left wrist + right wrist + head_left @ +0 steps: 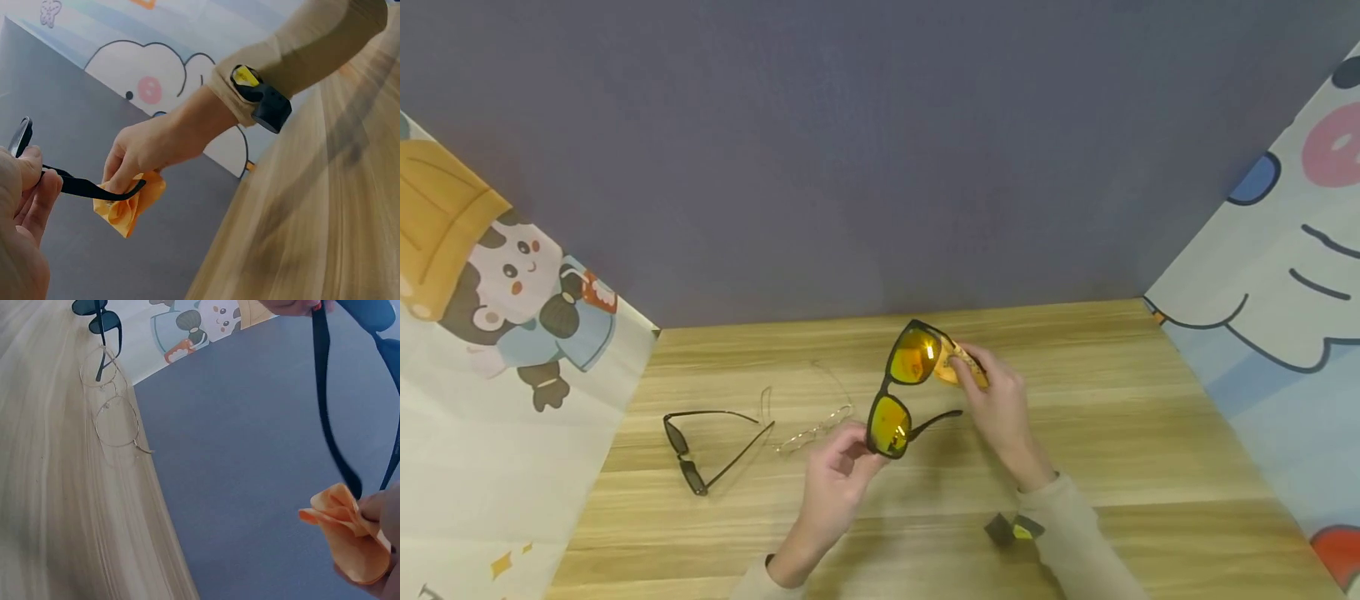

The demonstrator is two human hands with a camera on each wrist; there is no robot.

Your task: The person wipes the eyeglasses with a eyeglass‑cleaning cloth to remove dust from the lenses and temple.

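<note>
My left hand (837,482) grips black-framed sunglasses (882,393) by one end of the frame, near a hinge. Their mirrored lenses shine yellow and orange, and the glasses are held up over the table with temples unfolded. An orange cloth (951,367) is pinched in my right hand (1002,404), at the sunglasses' far temple. Whether the cloth wraps that temple cannot be made out, since fingers cover part of it. In the left wrist view, the near temple (84,187) extends in front of the bunched cloth (128,206).
Left on the wooden table (1150,433) lie black sunglasses (688,458) with open temples. Beside them are thin wire-rimmed glasses (812,433). A grey panel (880,167) stands behind the table, with cartoon-printed panels (512,333) at both sides. A black device is strapped to my right wrist.
</note>
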